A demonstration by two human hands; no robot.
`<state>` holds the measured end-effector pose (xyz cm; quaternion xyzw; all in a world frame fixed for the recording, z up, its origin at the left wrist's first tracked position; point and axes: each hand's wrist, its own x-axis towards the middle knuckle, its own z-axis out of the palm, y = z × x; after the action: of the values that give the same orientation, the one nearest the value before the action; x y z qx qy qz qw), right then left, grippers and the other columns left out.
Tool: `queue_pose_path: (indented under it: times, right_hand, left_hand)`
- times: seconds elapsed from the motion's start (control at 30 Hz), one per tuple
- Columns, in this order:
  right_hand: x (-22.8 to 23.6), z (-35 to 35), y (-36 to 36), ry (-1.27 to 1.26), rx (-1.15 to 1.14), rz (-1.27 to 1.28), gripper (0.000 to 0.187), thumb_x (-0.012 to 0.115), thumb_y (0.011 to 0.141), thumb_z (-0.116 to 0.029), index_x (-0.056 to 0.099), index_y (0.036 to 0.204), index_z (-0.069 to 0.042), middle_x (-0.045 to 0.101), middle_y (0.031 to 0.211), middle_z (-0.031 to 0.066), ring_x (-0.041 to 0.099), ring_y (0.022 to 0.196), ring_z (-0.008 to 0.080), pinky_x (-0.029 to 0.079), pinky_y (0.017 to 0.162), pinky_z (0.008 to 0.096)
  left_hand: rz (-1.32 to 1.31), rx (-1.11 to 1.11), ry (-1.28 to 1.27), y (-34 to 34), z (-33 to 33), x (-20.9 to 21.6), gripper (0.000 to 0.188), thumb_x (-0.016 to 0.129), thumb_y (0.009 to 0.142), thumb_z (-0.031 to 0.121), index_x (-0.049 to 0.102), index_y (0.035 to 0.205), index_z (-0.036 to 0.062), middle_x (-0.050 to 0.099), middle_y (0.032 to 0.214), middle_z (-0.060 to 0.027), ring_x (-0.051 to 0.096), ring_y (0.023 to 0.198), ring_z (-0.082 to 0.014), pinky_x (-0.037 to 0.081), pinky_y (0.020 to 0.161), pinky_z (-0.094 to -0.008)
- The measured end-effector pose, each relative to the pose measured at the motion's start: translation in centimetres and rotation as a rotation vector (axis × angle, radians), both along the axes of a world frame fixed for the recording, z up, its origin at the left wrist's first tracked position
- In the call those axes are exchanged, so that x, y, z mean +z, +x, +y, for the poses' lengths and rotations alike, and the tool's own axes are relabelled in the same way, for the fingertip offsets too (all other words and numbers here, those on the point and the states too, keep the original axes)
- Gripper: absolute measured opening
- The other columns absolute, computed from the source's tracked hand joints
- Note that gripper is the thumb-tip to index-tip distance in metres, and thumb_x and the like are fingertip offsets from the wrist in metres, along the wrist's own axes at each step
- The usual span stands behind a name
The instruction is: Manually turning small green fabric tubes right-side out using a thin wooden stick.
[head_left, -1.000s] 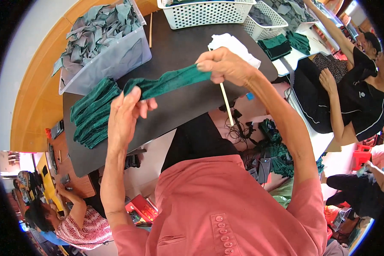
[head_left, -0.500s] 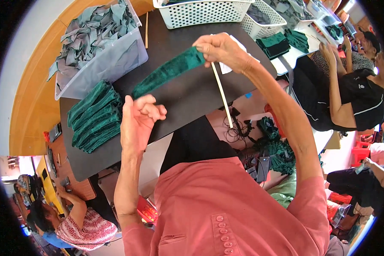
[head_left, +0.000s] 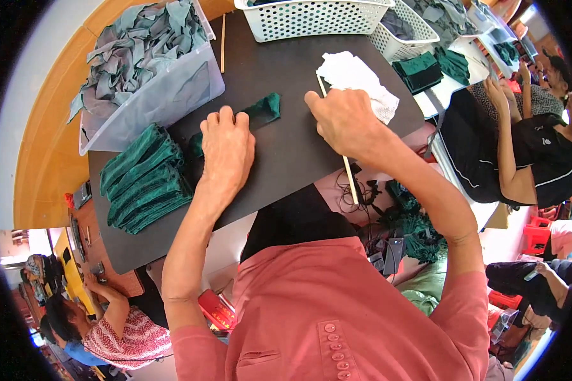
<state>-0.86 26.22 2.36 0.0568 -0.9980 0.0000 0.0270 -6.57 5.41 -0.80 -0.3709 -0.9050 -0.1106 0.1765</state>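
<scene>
A dark green velvet strip [head_left: 264, 109] lies on the dark table, its middle hidden under my left hand [head_left: 225, 149]. That hand rests palm down across the strip, fingers stretched forward over it. To the left sits a neat stack of green velvet pieces [head_left: 145, 181]. My right hand [head_left: 351, 120] is curled, back up, over a thin pale stick [head_left: 350, 181] that sticks out past the table's near edge. What its fingers close on, if anything, is hidden. A crumpled white cloth [head_left: 356, 73] lies just beyond the right hand.
A clear plastic bin [head_left: 156, 101] heaped with grey-green fabric scraps stands at the far left. White perforated baskets [head_left: 318, 22] line the back. Another thin stick [head_left: 222, 44] lies beside the bin. Folded green cloth [head_left: 419, 73] is on the right-hand table, where people sit.
My right hand has released the strip's end and come down to the stick. The strip, previously raised, now lies on the table with my left hand over it.
</scene>
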Motion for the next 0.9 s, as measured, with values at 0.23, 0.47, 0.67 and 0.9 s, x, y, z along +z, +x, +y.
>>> queue_pose_path:
  times: [0.23,0.47,0.67,0.9]
  right_hand:
    - [-2.0,0.1,-0.1,-0.13,-0.054,0.111,0.024,0.061,0.076,-0.011,0.053,0.097,-0.004,0.061,0.075,0.019,0.062,0.069,0.0371,0.048,0.059,0.0459]
    - [-3.2,1.3,-0.2,-0.314,-0.111,0.187,0.017,0.062,0.072,-0.011,0.059,0.084,-0.001,0.061,0.08,0.0168,0.062,0.072,0.0344,0.048,0.063,0.0452]
    - [-3.0,1.4,1.4,-0.185,-0.034,0.273,0.02,0.066,0.07,-0.012,0.058,0.082,0.0,0.059,0.083,0.0153,0.061,0.081,0.0311,0.046,0.07,0.0407]
    - [-3.8,1.1,2.4,-0.187,0.02,0.342,0.024,0.065,0.07,-0.006,0.052,0.089,0.0,0.055,0.08,0.0121,0.059,0.078,0.0281,0.045,0.066,0.0372]
  left_hand:
    - [-0.471,-0.025,0.544,-0.8,0.0,0.5,0.007,0.054,0.087,0.006,0.055,0.087,-0.0007,0.049,0.074,-0.0046,0.045,0.072,-0.0093,0.038,0.068,-0.0247]
    - [-1.698,-0.027,1.279,-1.6,0.8,1.9,0.026,0.05,0.095,0.022,0.054,0.103,-0.0025,0.064,0.085,-0.0125,0.063,0.079,-0.0216,0.052,0.078,-0.0359]
    - [-1.786,-0.039,1.438,-0.7,1.6,-0.5,0.026,0.057,0.091,0.016,0.053,0.11,-0.0022,0.061,0.095,-0.0121,0.063,0.082,-0.0252,0.053,0.076,-0.0391]
    - [-1.839,0.014,1.404,0.2,0.9,-0.1,0.03,0.044,0.096,0.014,0.045,0.122,-0.0021,0.061,0.096,-0.0186,0.063,0.083,-0.0276,0.053,0.074,-0.0384]
